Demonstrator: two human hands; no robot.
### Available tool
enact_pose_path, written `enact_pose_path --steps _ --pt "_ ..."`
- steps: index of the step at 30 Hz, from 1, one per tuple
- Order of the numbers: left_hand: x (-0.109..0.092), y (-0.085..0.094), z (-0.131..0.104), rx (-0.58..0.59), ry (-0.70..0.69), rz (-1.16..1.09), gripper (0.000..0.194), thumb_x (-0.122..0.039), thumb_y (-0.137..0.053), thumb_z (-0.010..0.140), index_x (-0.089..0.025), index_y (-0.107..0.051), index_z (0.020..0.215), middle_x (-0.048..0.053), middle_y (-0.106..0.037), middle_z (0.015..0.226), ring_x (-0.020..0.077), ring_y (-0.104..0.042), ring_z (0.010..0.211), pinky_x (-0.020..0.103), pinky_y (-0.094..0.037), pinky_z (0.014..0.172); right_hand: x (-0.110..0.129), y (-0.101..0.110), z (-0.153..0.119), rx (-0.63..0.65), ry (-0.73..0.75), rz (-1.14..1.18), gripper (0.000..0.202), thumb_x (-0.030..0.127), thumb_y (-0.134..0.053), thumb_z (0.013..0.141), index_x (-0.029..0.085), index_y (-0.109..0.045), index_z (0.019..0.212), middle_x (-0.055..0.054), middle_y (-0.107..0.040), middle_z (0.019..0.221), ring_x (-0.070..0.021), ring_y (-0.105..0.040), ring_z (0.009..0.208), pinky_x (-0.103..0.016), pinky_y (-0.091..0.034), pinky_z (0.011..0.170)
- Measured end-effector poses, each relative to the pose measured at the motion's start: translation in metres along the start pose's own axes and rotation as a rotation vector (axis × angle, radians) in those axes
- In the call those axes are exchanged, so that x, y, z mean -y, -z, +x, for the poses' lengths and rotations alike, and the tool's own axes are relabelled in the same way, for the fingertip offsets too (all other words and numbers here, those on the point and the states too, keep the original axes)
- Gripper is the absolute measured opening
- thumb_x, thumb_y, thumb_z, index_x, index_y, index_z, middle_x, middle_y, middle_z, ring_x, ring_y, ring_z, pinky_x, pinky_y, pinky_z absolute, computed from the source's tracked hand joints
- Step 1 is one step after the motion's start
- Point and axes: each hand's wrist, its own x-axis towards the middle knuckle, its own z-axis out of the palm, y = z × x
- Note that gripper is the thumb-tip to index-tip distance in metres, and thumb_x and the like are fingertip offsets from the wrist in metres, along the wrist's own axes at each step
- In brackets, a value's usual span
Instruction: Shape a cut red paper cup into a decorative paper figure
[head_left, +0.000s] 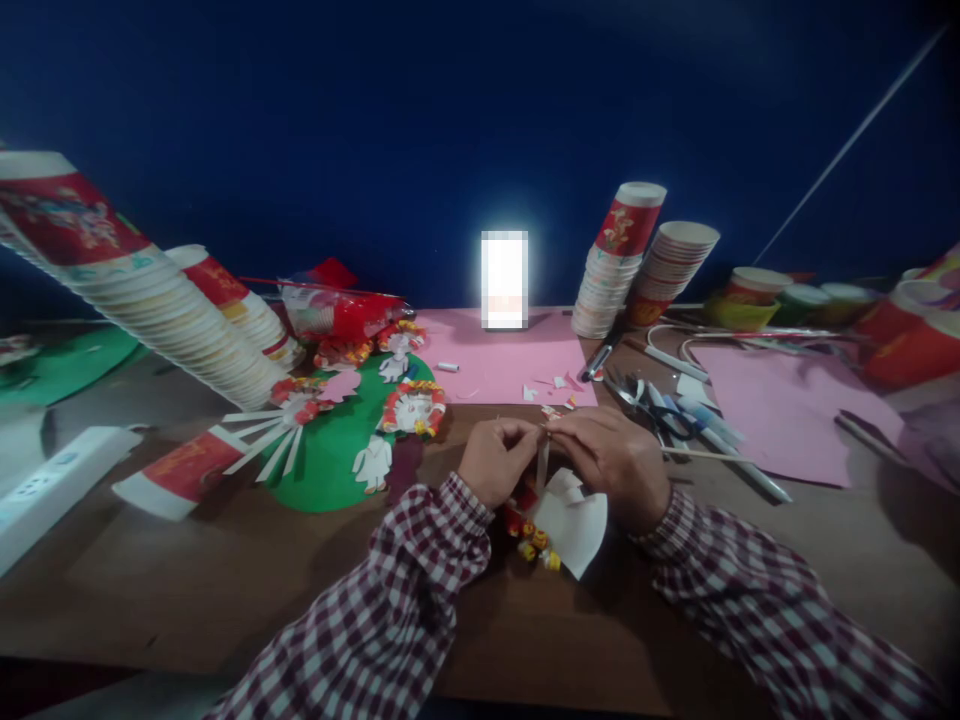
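In front of me, a cut-open paper cup (577,525) lies between my hands with its white inside facing up. Folded red and yellow strips (531,540) bunch along its left side. A narrow white paper strip (543,462) rises from the cup to my fingertips. My left hand (495,462) is closed, thumb and forefinger pinched at the strip's upper end. From the other side, my right hand (619,462) meets it there, its fingers also pressed together on the strip. The exact fold between the fingertips is hidden.
Tall paper cup stacks (187,320) lean at left, with another stack (619,260) at back right. Scissors (671,420) and pens lie right of my hands. A green sheet (322,480) bears paper cutouts. A power strip (60,490) sits far left.
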Motion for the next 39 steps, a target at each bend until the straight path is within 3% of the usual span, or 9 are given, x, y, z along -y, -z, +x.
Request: enact_pose_path --steps 13,23,29,35,39 --pt "-0.0029 -0.0005 -0.0032 -0.042 -0.183 0.214 0.026 -0.03 -0.047 0.078 -0.012 -0.065 0.074 0.004 -0.064 0.065 0.0112 -0.055 0.059 0.02 -0.043 0.055 -0.0004 -0.0003 -0.0003 0.032 -0.027 0.035 0.019 0.026 -0.045 0.083 0.021 -0.062 0.091 -0.003 -0.064 0.087 -0.0148 -0.056 0.083 -0.028 -0.042 0.078" --pt "-0.0019 0.0002 -0.0018 0.04 -0.123 0.136 0.022 -0.025 -0.05 0.075 -0.012 -0.067 0.079 0.005 -0.066 0.072 0.0113 -0.057 0.063 0.019 -0.044 0.058 -0.0006 -0.0005 0.0 0.014 -0.058 0.049 0.017 0.025 -0.047 0.081 0.02 -0.063 0.084 -0.003 -0.063 0.081 -0.0154 -0.055 0.08 -0.028 -0.042 0.075" --pt "0.0014 0.0012 0.0001 0.075 -0.039 0.083 0.026 -0.03 -0.051 0.074 -0.011 -0.067 0.081 0.005 -0.066 0.07 0.0102 -0.055 0.055 0.019 -0.043 0.05 -0.0012 -0.0013 0.0013 -0.006 -0.025 0.045 0.017 0.024 -0.047 0.08 0.02 -0.063 0.083 -0.004 -0.064 0.079 -0.0149 -0.056 0.078 -0.028 -0.043 0.073" --pt "0.0035 0.0024 0.0006 0.118 0.031 0.039 0.03 -0.037 -0.051 0.073 -0.012 -0.067 0.081 0.002 -0.06 0.056 0.0077 -0.048 0.043 0.017 -0.037 0.04 -0.0021 -0.0023 0.001 -0.029 -0.015 0.058 0.015 0.022 -0.048 0.08 0.02 -0.063 0.083 -0.004 -0.064 0.08 -0.0153 -0.056 0.078 -0.028 -0.043 0.074" --pt "0.0036 0.0021 0.0004 0.115 -0.006 0.045 0.029 -0.037 -0.051 0.074 -0.012 -0.065 0.072 0.0 -0.053 0.049 0.0064 -0.045 0.042 0.016 -0.035 0.041 -0.0025 -0.003 0.0001 -0.023 -0.011 0.056 0.014 0.022 -0.048 0.08 0.019 -0.062 0.082 -0.003 -0.063 0.08 -0.0154 -0.055 0.079 -0.028 -0.043 0.074"
